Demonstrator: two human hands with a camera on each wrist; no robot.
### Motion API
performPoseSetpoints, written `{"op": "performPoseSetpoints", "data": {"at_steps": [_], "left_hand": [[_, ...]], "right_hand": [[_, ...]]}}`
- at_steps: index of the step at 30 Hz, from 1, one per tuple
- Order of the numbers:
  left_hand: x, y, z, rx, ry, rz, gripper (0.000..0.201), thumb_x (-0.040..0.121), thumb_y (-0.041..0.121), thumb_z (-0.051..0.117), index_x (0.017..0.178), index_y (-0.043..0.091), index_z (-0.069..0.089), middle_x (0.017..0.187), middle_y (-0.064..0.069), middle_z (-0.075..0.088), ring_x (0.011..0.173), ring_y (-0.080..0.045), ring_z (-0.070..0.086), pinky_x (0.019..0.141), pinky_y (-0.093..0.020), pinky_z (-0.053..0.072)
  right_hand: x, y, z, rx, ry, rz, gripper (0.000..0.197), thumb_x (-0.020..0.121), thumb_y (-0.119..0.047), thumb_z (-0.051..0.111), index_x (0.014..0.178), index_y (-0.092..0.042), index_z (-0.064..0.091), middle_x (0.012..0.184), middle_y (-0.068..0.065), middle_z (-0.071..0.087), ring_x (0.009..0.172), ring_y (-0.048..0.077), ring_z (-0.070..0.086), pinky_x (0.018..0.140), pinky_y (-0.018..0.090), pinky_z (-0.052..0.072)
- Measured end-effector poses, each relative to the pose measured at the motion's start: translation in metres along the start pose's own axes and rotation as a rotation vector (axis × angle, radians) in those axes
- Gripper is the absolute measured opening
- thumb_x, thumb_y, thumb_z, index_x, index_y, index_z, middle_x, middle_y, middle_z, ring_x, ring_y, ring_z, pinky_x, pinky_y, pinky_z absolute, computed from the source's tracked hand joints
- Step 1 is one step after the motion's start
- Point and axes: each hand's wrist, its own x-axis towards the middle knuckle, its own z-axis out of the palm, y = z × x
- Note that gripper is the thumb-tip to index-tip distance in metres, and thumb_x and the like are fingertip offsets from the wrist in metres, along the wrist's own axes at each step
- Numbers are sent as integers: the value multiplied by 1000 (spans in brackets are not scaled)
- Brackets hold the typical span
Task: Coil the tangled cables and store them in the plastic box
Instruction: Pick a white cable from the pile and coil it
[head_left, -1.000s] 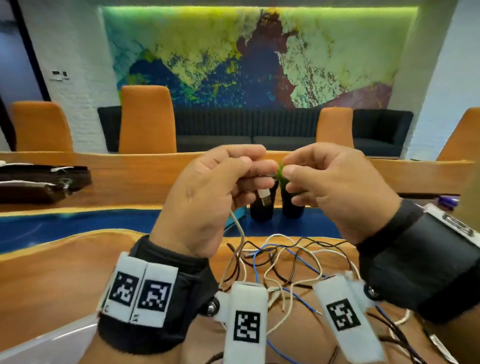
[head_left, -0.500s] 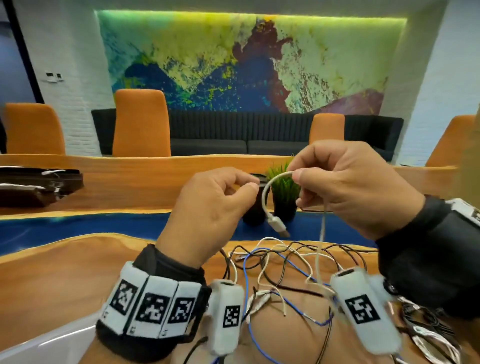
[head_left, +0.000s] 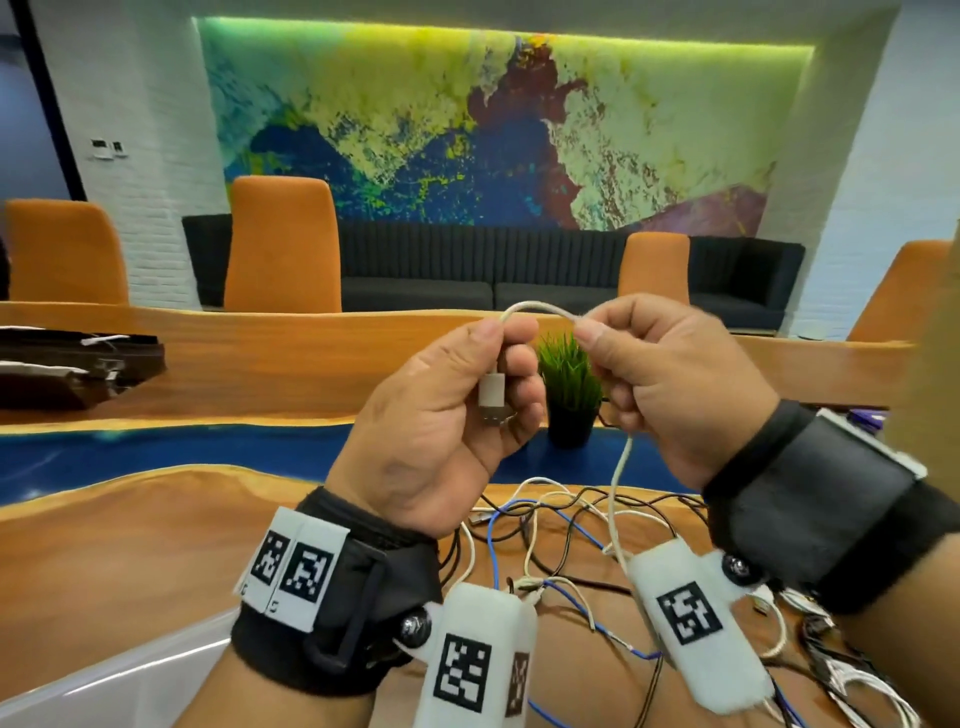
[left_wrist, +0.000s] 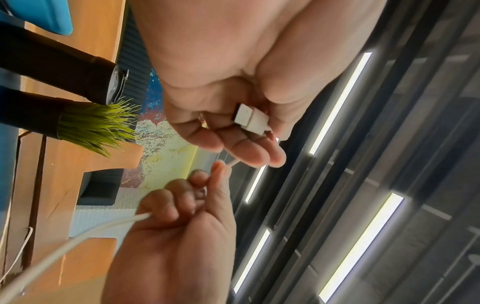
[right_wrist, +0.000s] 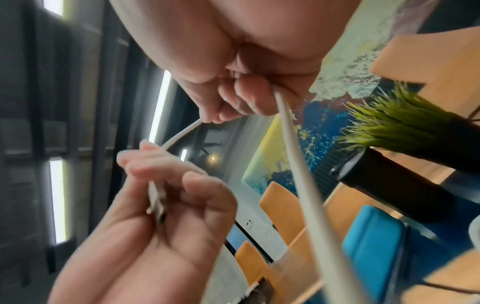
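Both hands are raised above the wooden table (head_left: 130, 561), holding one white cable (head_left: 537, 310). My left hand (head_left: 467, 395) pinches the cable just above its white USB plug (head_left: 492, 397), which hangs against the palm and shows clearly in the left wrist view (left_wrist: 250, 119). My right hand (head_left: 660, 384) pinches the same cable (right_wrist: 293, 164) a short way along; a small arch spans the two hands. From the right fist the cable drops to a tangle of white, black and blue cables (head_left: 561, 540) on the table. A pale edge, maybe the plastic box (head_left: 104, 680), shows bottom left.
A small potted grass plant (head_left: 571, 384) and a dark cylinder (left_wrist: 59, 67) stand just behind the hands. A dark case (head_left: 72, 369) lies at far left. More coiled wires (head_left: 852, 675) lie at bottom right. Orange chairs and a sofa stand beyond the table.
The left hand has taken the cable right at its plug, which earlier dangled free between the hands. Both hands have risen and the arch between them has flattened.
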Motion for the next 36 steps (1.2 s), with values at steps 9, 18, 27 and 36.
{"op": "performPoseSetpoints", "data": {"at_steps": [9,18,27,36], "left_hand": [[0,0,-8,431,-55,226,14,95,19,58,92,16,71,120,-4,72,104,-20,69,91,-35,55],[1,7,-26,1358,-110,414,15,97,34,47,94,25,58,136,16,60,122,-7,58,98,-41,50],[-3,7,-22,915,-202,348,17,97,15,53,98,10,69,112,13,72,105,-4,64,88,-22,48],[-5,5,-12,217,-295,161,17,89,24,55,83,20,71,104,-9,73,81,-13,63,74,-27,50]], "right_hand": [[-28,3,14,-204,-316,170,27,101,-9,44,108,-23,66,67,6,54,45,11,36,38,23,30],[-32,-31,-1,-1116,-440,-240,18,96,-34,52,87,-26,65,65,-12,54,63,3,50,58,23,39],[-12,-67,-12,-1063,-236,-683,21,89,-34,61,75,-21,68,57,-11,51,59,6,50,53,13,35],[21,-52,-15,-532,-156,-353,18,86,-25,68,83,-8,73,58,-4,61,51,3,48,47,19,40]]}}
